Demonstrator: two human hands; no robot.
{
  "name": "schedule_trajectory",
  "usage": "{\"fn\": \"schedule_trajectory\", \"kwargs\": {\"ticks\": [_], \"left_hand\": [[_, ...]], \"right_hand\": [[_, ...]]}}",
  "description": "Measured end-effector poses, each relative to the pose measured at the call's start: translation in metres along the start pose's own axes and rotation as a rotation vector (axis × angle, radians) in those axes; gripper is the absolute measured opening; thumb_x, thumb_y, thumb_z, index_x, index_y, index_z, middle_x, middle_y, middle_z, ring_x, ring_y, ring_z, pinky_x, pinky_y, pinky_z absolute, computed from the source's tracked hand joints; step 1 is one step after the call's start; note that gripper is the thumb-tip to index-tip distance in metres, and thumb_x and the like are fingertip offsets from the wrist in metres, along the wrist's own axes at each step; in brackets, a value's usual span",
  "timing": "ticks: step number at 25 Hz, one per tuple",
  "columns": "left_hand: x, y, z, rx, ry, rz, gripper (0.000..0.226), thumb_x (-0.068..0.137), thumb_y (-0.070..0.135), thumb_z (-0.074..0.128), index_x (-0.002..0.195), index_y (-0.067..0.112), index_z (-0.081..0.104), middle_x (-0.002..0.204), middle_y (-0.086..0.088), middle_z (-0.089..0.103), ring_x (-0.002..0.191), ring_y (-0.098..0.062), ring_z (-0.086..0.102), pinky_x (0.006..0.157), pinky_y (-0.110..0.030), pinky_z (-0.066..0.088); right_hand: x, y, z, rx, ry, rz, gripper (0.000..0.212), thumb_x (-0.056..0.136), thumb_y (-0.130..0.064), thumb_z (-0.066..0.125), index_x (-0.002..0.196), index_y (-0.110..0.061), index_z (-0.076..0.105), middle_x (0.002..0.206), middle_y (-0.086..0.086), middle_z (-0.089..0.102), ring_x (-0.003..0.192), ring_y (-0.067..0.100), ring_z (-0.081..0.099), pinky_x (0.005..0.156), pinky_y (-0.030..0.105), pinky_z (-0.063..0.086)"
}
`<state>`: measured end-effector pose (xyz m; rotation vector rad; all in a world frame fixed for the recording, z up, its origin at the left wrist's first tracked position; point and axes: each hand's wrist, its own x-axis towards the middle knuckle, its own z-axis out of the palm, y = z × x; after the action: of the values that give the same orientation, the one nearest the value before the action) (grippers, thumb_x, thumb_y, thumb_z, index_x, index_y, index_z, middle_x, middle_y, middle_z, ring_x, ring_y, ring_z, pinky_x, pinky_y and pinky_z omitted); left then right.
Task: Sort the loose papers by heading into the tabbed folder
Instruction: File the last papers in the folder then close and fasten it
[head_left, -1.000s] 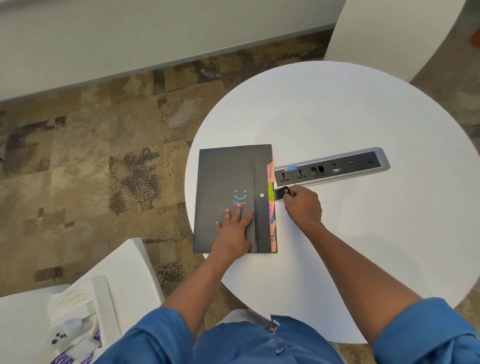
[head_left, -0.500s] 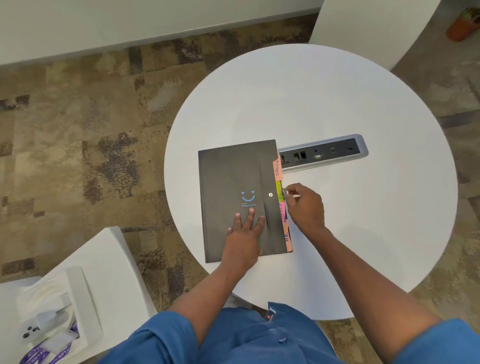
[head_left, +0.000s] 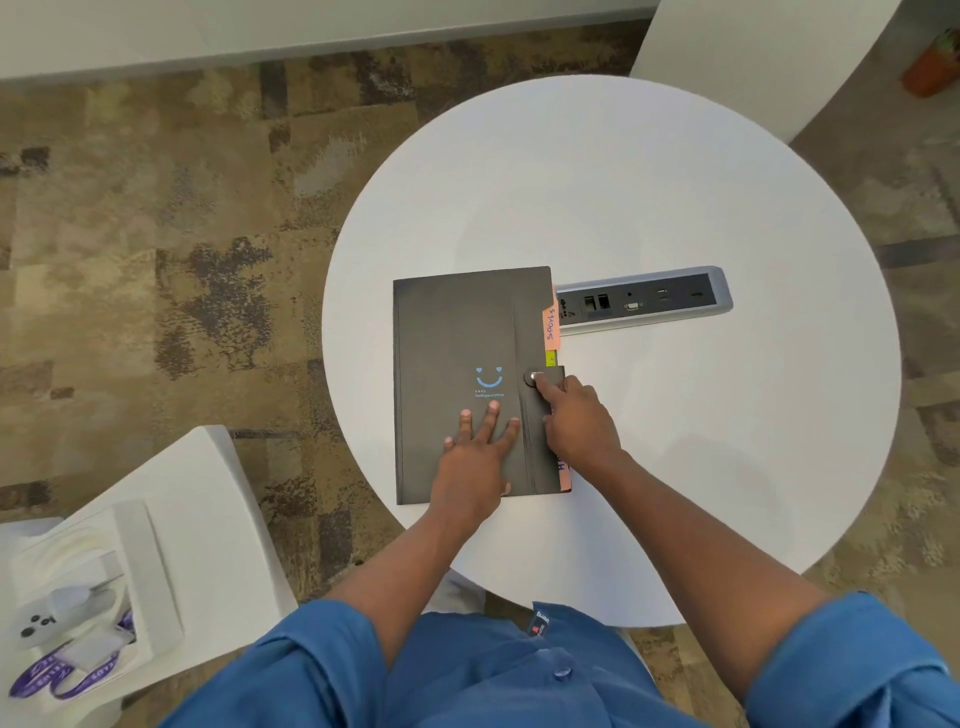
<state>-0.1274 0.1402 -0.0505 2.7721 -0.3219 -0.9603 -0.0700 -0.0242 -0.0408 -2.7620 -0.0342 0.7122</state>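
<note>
Under both hands' grip, folder (head_left: 457, 364) lies shut on table (head_left: 675, 441).

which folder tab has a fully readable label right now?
The orange tab marked "Sports", topmost on the folder's right edge. The yellow-green tab below shows only a sliver, and the lowest tab is mostly hidden by the right hand.

A round white desk (head_left: 675, 197) with a grey socket strip (head_left: 644, 301) set into it stands on brown patterned carpet (head_left: 156, 234). Near left, a white box (head_left: 78, 597) holds a purple lanyard (head_left: 47, 680).
</note>
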Motion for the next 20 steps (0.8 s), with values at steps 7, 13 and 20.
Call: {"fn": "schedule_trajectory", "kwargs": {"ticks": [7, 13, 20], "left_hand": [[0.000, 0.000, 0.000, 0.016, 0.008, 0.007, 0.091, 0.091, 0.035, 0.065, 0.156, 0.032, 0.002, 0.165, 0.000, -0.013, 0.150, -0.040, -0.003, 0.115, -0.054, 0.025], [0.001, -0.001, 0.000, 0.027, 0.002, 0.008, 0.090, 0.091, 0.036, 0.065, 0.156, 0.030, 0.003, 0.165, -0.001, -0.012, 0.150, -0.040, -0.001, 0.114, -0.054, 0.026], [-0.004, -0.003, -0.006, 0.003, 0.035, 0.009, 0.087, 0.087, 0.040, 0.067, 0.155, 0.031, 0.014, 0.166, 0.000, 0.000, 0.150, -0.035, 0.009, 0.111, -0.050, 0.033]], "right_hand": [[-0.002, -0.010, 0.008, -0.324, 0.028, -0.013, 0.066, 0.099, -0.026, 0.045, 0.156, -0.024, 0.011, 0.125, 0.013, 0.056, 0.110, 0.030, 0.052, 0.082, 0.039, 0.045], [-0.002, -0.018, 0.014, -0.306, -0.019, 0.017, 0.069, 0.102, -0.036, 0.042, 0.157, -0.022, 0.003, 0.127, 0.014, 0.055, 0.111, 0.030, 0.053, 0.085, 0.039, 0.045], [-0.010, -0.012, 0.013, -0.126, -0.046, 0.060, 0.074, 0.099, -0.041, 0.047, 0.156, -0.031, 0.001, 0.128, 0.015, 0.050, 0.111, 0.032, 0.051, 0.083, 0.041, 0.045]]}}
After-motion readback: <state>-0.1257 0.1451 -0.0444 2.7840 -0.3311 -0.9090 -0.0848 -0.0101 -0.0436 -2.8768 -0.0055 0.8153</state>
